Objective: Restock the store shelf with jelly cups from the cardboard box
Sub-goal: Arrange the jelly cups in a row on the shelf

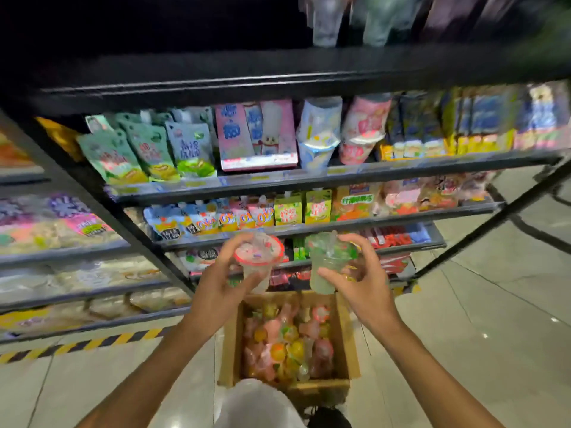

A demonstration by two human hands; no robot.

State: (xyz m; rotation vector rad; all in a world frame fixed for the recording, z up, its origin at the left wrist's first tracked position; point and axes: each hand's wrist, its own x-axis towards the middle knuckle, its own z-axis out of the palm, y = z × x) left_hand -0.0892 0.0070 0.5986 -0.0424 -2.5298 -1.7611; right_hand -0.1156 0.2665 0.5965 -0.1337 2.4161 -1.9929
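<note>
Head view shows the left hand [216, 291] grasping a red-rimmed jelly cup [258, 257] and the right hand [361, 282] a green one [329, 261], both above the cardboard box [343, 335]; next, I judge, they need a free place on the shelf [309, 177].

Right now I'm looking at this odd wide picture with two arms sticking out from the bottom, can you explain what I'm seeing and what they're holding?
There is no machine here. The picture comes from a camera worn on a person's head, looking forward and down, so the arms are that person's own. The left hand grips a clear plastic jelly cup with a red-rimmed lid. The right hand grips a clear jelly cup with a green lid. Below them, on the tiled floor, sits an open brown cardboard box full of colourful jelly cups. Ahead stand black store shelves stocked with snack packets.
</note>
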